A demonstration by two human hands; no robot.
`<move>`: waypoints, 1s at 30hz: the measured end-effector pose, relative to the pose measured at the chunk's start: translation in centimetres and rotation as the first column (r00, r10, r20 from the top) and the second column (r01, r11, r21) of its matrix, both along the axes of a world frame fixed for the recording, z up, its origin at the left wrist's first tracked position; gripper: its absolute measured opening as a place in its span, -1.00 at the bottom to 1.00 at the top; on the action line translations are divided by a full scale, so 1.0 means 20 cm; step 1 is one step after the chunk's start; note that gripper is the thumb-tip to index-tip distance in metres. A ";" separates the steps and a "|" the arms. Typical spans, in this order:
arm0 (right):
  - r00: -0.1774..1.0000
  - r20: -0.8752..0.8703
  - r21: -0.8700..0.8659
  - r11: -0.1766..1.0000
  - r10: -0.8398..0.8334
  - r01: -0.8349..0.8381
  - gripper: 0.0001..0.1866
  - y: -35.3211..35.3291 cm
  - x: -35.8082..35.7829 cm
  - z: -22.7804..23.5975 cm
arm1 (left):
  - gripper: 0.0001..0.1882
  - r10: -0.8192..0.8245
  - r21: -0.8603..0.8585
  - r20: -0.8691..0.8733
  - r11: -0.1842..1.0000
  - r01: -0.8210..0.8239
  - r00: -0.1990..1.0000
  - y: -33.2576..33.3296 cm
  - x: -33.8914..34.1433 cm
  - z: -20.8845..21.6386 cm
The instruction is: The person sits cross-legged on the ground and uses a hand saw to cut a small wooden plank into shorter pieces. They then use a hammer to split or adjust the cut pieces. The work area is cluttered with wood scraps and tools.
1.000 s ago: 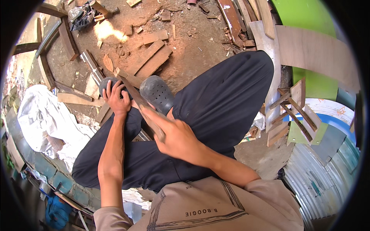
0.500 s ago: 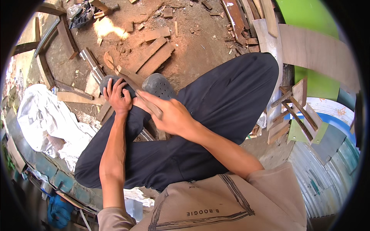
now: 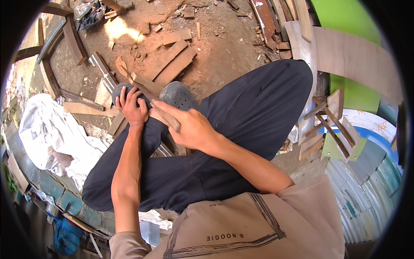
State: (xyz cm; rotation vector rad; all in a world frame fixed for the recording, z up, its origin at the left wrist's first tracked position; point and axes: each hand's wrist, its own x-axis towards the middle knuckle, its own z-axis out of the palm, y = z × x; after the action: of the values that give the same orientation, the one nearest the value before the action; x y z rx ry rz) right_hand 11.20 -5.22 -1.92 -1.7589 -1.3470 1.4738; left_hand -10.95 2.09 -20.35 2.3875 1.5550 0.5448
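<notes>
My right hand [image 3: 192,129] is closed around the thick wooden handle [image 3: 170,120] of a long, narrow tool. From my fist the tool slants up and left past my left fingers. A leaf-shaped orange-brown wooden end [image 3: 121,65] lies in line with it; whether both are one piece I cannot tell. My left hand [image 3: 133,108] is curled at the toe of one dark clog [image 3: 117,90], fingers bent against the tool's side; what they grip is hidden. A pale wooden piece [image 3: 139,80] lies beside the tool, near the other perforated clog [image 3: 177,96].
Several flat boards [image 3: 174,64] and wood scraps lie on the dirt ground ahead. White cloth [image 3: 51,134] is heaped at left, beside wooden frame parts [image 3: 74,41]. Planks [image 3: 265,21], a small wooden rack [image 3: 334,118] and corrugated metal sheet [image 3: 349,198] stand along the right.
Both hands and the tool stay in nearly the same place. Only a very slight shift of the whole view shows.
</notes>
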 end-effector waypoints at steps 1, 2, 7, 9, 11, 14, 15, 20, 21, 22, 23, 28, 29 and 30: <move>1.000 -0.026 -0.062 0.998 0.001 -0.003 -0.27 0.11 -0.03 -0.08 | -0.77 0.000 0.006 0.003 1.000 0.000 1.000 0.01 0.00 0.00; 0.999 -0.031 -0.042 0.999 -0.028 0.027 -0.28 0.13 -0.06 -0.12 | -0.77 -0.011 0.001 -0.001 1.000 0.011 1.000 0.01 0.00 0.00; 0.992 -0.115 -0.035 0.998 -0.061 0.058 -0.30 0.08 -0.02 0.08 | -0.80 0.017 0.028 0.006 0.999 -0.017 1.000 0.02 -0.01 0.00; 0.984 -0.153 -0.011 0.996 -0.093 0.092 -0.28 -0.06 0.08 0.30 | -0.79 0.006 0.004 0.023 1.000 -0.007 1.000 0.01 0.00 0.02; 0.985 -0.158 0.003 0.998 -0.068 0.070 -0.20 -0.18 0.18 0.41 | -0.78 0.024 -0.018 0.007 1.000 -0.024 1.000 0.01 0.00 0.03; 0.992 -0.125 -0.035 0.999 -0.025 0.021 -0.18 -0.28 0.31 0.55 | -0.81 0.043 -0.038 0.015 0.998 -0.042 0.999 0.00 0.02 0.07; 0.993 -0.116 -0.048 0.999 -0.020 0.014 -0.18 -0.30 0.32 0.58 | -0.82 0.050 -0.049 0.030 0.998 -0.049 0.998 0.00 0.02 0.08; 0.987 -0.124 -0.151 0.985 -0.104 0.085 -0.25 -0.37 0.31 0.76 | -0.75 0.185 0.030 0.190 0.980 -0.194 0.964 0.10 0.02 0.14; 0.986 -0.111 -0.079 0.990 -0.122 0.114 -0.27 -0.40 0.32 0.78 | -0.74 0.256 -0.077 0.263 0.967 -0.244 0.930 0.12 0.03 0.16; 0.985 -0.100 -0.006 0.990 -0.142 0.142 -0.29 -0.43 0.34 0.79 | -0.72 0.330 -0.187 0.326 0.941 -0.281 0.886 0.14 0.05 0.18; 0.983 -0.091 0.069 0.984 -0.157 0.163 -0.31 -0.44 0.36 0.81 | -0.71 0.410 -0.295 0.381 0.903 -0.312 0.829 0.17 0.05 0.20; 0.965 -0.026 0.113 0.958 -0.262 0.263 -0.35 -0.45 0.50 0.79 | -0.49 0.596 -0.640 0.280 0.700 -0.317 0.752 0.35 0.10 0.20; 0.958 0.005 0.148 0.948 -0.286 0.282 -0.35 -0.45 0.51 0.76 | -0.46 0.607 -0.694 0.248 0.655 -0.299 0.755 0.39 0.13 0.19; 0.946 0.003 0.126 0.938 -0.325 0.322 -0.35 -0.45 0.51 0.75 | -0.44 0.620 -0.744 0.213 0.604 -0.285 0.755 0.42 0.17 0.19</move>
State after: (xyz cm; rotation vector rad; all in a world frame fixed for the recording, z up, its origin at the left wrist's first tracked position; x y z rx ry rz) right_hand 21.36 -14.29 13.09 -1.8182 -1.0709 1.1684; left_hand -7.61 10.50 -16.54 1.1771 1.7454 0.4669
